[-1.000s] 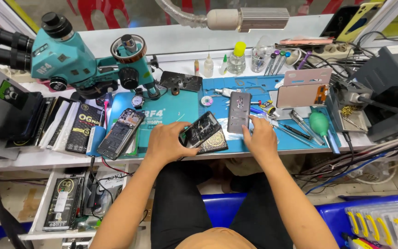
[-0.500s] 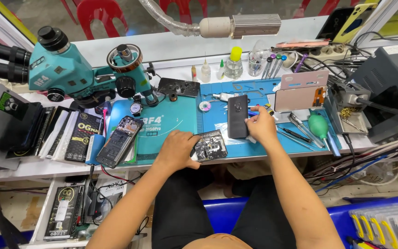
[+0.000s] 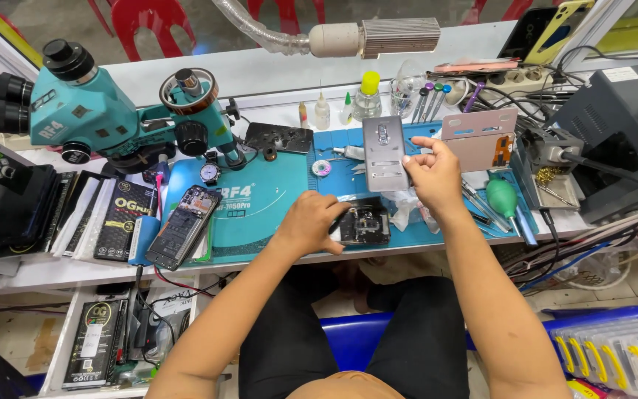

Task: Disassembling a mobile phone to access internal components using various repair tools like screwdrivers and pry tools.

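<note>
My left hand [image 3: 310, 222] rests on a dark, opened phone body [image 3: 363, 223] lying on the blue work mat [image 3: 260, 199] near the bench's front edge. Its fingers press the phone's left side. My right hand [image 3: 433, 171] is lifted above the mat and holds a flat grey rectangular plate [image 3: 384, 151] by its right edge, with the plate upright toward the camera. White tissue [image 3: 407, 207] lies on the mat just under the right hand.
A teal stereo microscope [image 3: 90, 111] stands at the back left. Another opened phone [image 3: 184, 225] lies at the mat's left. Small bottles [image 3: 369, 92], screwdrivers [image 3: 430, 96], a green blower bulb [image 3: 502, 196], a copper-toned plate [image 3: 479, 137] and cables crowd the right.
My right hand has lifted the flat panel off the mat and turned it, so its grey side now faces me. My left hand has slid the opened phone slightly right.
</note>
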